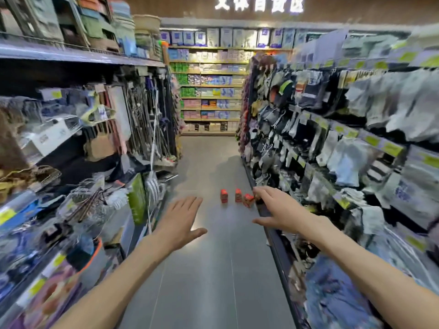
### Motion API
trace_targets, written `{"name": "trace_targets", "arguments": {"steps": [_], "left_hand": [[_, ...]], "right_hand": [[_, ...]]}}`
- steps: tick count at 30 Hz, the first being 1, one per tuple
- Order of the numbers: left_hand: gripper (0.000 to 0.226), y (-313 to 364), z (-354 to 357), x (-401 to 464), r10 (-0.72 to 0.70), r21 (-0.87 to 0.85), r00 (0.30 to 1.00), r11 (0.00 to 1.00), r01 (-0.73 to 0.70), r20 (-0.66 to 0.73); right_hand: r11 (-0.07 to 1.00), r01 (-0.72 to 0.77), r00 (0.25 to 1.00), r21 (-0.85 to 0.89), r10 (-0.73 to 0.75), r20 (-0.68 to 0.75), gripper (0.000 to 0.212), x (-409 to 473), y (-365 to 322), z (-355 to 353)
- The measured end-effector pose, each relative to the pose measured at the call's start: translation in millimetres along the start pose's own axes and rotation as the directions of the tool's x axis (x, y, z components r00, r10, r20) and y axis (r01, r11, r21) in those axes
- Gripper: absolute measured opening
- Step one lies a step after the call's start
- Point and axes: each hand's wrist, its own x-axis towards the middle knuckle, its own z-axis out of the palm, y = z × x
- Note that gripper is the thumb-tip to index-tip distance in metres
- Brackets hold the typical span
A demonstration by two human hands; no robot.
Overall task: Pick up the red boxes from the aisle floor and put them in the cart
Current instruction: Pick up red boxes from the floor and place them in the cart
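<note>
Three small red boxes stand on the grey aisle floor ahead: one on the left (223, 195), one in the middle (238, 195) and a tilted one on the right (248, 200), close to the right shelf base. My left hand (181, 222) is stretched forward, palm down, fingers spread, holding nothing, to the left of the boxes and nearer to me. My right hand (275, 210) is also open and empty; its fingertips appear just right of the tilted box in the picture. No cart is in view.
Shelves line both sides of the narrow aisle: mops and household goods on the left shelf (78, 143), hanging socks and packets on the right shelf (332, 129). A far shelf wall (209, 91) closes the aisle end. The grey floor (209, 269) runs between.
</note>
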Motion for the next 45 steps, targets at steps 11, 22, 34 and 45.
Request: {"name": "trace_targets", "arguments": {"steps": [11,22,34,45], "left_hand": [[0.089,-120.3,76.8,240.1,0.027,-0.054,0.999,0.998,-0.028,-0.021],[0.090,-226.6,155.1,500.1,0.081,-0.093,0.997,0.993,-0.079,0.011],[0.089,-315.0,274.9,814.6,0.087,-0.094,0.993,0.992,-0.080,0.076],[0.087,-419.3,405.7,1042.1,0.083,-0.089,0.982,0.994,-0.068,0.170]], "right_hand": [[0.996,-0.091,0.996,-0.005,0.091,0.023,0.095,231.9,113.4,64.7],[0.985,-0.173,0.985,0.023,0.172,0.021,0.094,456.0,250.9,121.3],[0.975,-0.209,0.975,0.075,0.202,0.090,0.098,716.3,476.6,202.8],[0.978,-0.166,0.981,0.128,0.152,0.117,0.094,940.6,623.4,303.9]]}}
